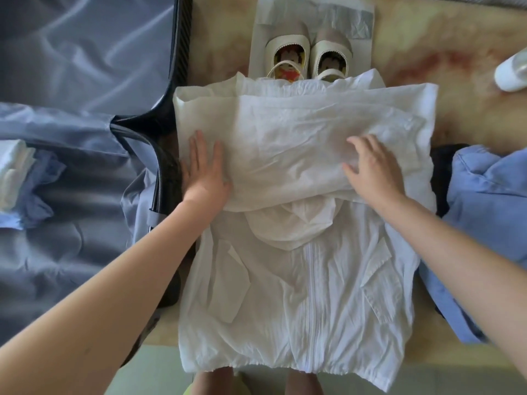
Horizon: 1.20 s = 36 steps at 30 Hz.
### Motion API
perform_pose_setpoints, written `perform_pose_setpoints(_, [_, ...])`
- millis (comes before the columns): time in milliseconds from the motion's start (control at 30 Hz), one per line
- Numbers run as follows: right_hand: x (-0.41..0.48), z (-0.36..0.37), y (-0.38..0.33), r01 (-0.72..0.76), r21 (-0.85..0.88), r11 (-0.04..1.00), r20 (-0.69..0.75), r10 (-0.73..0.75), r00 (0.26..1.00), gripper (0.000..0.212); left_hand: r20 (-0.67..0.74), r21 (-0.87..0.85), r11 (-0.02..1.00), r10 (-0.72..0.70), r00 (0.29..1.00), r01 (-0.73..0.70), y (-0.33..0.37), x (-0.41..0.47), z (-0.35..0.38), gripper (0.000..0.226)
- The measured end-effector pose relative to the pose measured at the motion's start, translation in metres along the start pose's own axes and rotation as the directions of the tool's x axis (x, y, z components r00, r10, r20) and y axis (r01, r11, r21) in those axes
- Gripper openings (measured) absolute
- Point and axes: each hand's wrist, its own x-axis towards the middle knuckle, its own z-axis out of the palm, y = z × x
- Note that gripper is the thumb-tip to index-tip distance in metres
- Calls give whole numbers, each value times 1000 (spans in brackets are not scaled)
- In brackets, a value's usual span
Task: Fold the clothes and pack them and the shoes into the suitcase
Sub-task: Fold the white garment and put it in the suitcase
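Both hands press flat on the cloth and grip nothing, the left hand [204, 169] with straight fingers, the right hand [370, 169] with relaxed ones. They lie well apart on the sleeves folded across a white zip-up jacket [285, 295], spread on the tabletop [427, 38] with its hem at 6 o'clock. A crumpled blue shirt [490, 201] lies at 3 o'clock. At 9 o'clock the open suitcase [85, 52] holds folded clothes [17, 178]. At 12 o'clock a pair of shoes [308, 57] sits on a white bag [313, 12], heels under the jacket.
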Motion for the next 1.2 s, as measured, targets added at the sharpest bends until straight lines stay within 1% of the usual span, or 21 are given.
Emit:
perform_pose_setpoints(67, [-9,17,-5,-62,63,996,76,57,995,63,-75,-69,997,-26,997,21,1,-3,0,79])
perform_pose_setpoints(133, [-21,25,-16,-57,105,993,-16,59,998,67,-105,-132,990,-54,993,40,2,-14,3,76])
perform_pose_setpoints(167, [-28,30,-21,-39,132,991,-71,49,996,65,-119,-129,992,-31,992,16,4,-23,8,76])
perform_pose_setpoints(233, [-46,43,-32,32,159,987,-97,-17,995,59,-104,-135,982,117,988,-131,10,-49,26,73])
perform_pose_setpoints(267, [-55,51,-36,73,144,987,-50,-66,997,59,-49,-146,968,198,979,-203,13,-62,36,69])
perform_pose_setpoints(300, [-61,60,-38,100,114,988,21,-103,994,61,36,-138,964,235,971,-228,13,-72,45,66])
perform_pose_setpoints(367, [-68,74,-37,128,62,990,136,-135,981,65,185,-50,989,143,972,-136,8,-81,62,69])
perform_pose_setpoints(433, [-67,79,-37,121,41,992,179,-127,976,66,205,60,998,-27,978,15,-2,-76,67,76])
perform_pose_setpoints(500, [-64,80,-37,97,37,995,249,-103,963,67,123,-3,987,-156,980,158,-12,-70,65,83])
perform_pose_setpoints(600, [-61,77,-34,87,-7,996,347,-79,934,70,51,-164,969,-180,982,186,-17,-66,67,86])
perform_pose_setpoints(700, [-56,71,-36,61,21,998,402,-65,913,69,108,-208,943,-244,964,262,-10,-60,64,89])
perform_pose_setpoints(767, [-54,66,-41,34,66,997,378,-57,924,66,142,-198,935,-269,953,294,3,-54,50,82])
perform_pose_setpoints(800, [-54,63,-43,31,91,995,343,-60,937,64,88,-230,944,-221,971,236,12,-51,39,75])
perform_pose_setpoints(833, [-54,60,-47,36,113,993,298,-68,952,62,-24,-275,952,-149,988,137,19,-47,26,71])
perform_pose_setpoints(867, [-55,59,-51,46,128,991,251,-78,965,60,-162,-320,946,-106,981,50,24,-41,11,70])
perform_pose_setpoints(933, [-58,57,-60,86,141,986,174,-110,979,59,-366,-398,917,-145,919,-14,28,-22,-21,73])
perform_pose_setpoints(967, [-60,58,-64,122,142,982,143,-142,979,59,-398,-416,909,-156,904,-26,27,-9,-33,73])
perform_pose_setpoints(1000, [-61,61,-67,164,136,977,127,-182,975,60,-383,-410,911,-132,914,-40,26,4,-44,72])
perform_pose_setpoints(1067, [-62,68,-70,195,121,973,170,-213,962,62,-260,-337,939,-25,965,-67,21,28,-56,67])
perform_pose_setpoints(1133, [-61,77,-67,118,126,985,258,-148,955,63,-148,-223,973,28,989,-60,7,47,-57,65])
perform_pose_setpoints(1200, [-60,83,-63,92,132,987,289,-127,949,65,-97,-186,979,67,993,-84,-8,58,-58,65])
